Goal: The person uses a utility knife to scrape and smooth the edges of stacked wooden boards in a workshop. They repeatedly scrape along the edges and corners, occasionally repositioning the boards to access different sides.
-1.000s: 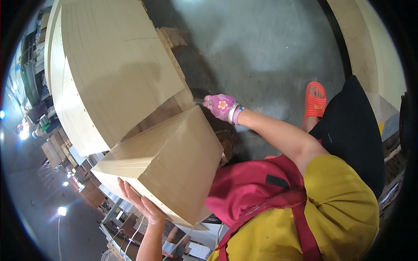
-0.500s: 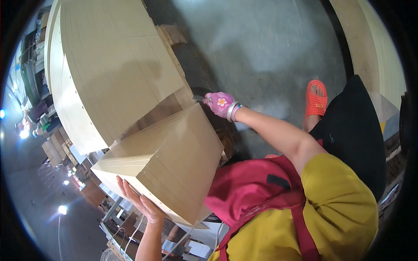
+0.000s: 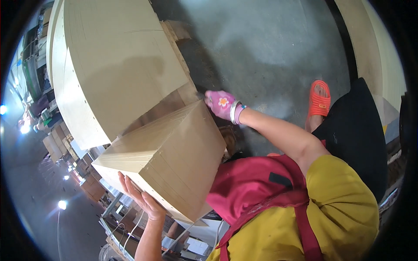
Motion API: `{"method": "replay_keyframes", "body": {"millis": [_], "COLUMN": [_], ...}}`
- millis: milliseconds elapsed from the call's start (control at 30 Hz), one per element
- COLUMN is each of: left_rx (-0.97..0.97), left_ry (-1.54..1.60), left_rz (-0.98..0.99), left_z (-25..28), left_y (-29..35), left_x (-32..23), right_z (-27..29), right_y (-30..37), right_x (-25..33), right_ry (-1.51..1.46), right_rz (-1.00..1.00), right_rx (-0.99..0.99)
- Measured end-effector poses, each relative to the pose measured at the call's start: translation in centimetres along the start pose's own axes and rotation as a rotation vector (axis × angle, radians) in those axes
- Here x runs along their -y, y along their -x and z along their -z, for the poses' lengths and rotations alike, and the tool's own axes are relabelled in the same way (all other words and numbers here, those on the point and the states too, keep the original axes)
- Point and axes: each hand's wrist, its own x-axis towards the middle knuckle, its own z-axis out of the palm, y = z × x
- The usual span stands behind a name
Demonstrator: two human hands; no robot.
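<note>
A stack of thin cream-coloured boards [image 3: 189,163] stands tilted in front of me, its layered edges showing. My left hand [image 3: 146,202], bare, lies with stretched fingers along the stack's near left face. At the stack's far right corner is my right hand [image 3: 222,104], in a pink glove with a flower print and a bracelet at the wrist. Its fingers are curled closed. A small dark tip shows just beyond them, too little to name. A larger stack of similar boards [image 3: 117,65] lies behind, across a narrow gap.
Under the larger stack, a wooden pallet [image 3: 178,30] juts out onto the grey floor [image 3: 261,43]. More stacked pale boards [image 3: 370,48] stand at the far right. My foot in an orange slipper [image 3: 320,98] is on the floor. Cardboard boxes [image 3: 93,189] and a metal frame [image 3: 109,211] are at the left.
The view has shifted slightly. My right hand stays by the stack's corner, and the dark grey piece at its fingers shows less. My left hand keeps its place on the boards.
</note>
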Motion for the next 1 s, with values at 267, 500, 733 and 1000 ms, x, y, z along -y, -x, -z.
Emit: {"method": "replay_keyframes", "body": {"millis": [267,500,733,1000], "left_rx": [-0.005,0.032,0.010,0.058], "left_ry": [-0.018,-0.035,0.032,-0.031], "left_rz": [-0.009,0.017,-0.036,0.060], "left_z": [0.2,0.4,-0.2,0.6], "left_y": [0.0,0.4,-0.2,0.2], "left_x": [0.2,0.2,0.4,-1.1], "right_z": [-0.1,3.1,3.9,5.5], "right_y": [2.4,7.4,11.4,11.7], "right_x": [4.0,11.9,19.0,20.3], "right_ry": [-0.102,-0.180,-0.129,-0.115], "right_rz": [0.125,0.466,0.717,0.533], "right_rx": [0.003,-0.044,0.030,0.419]}}
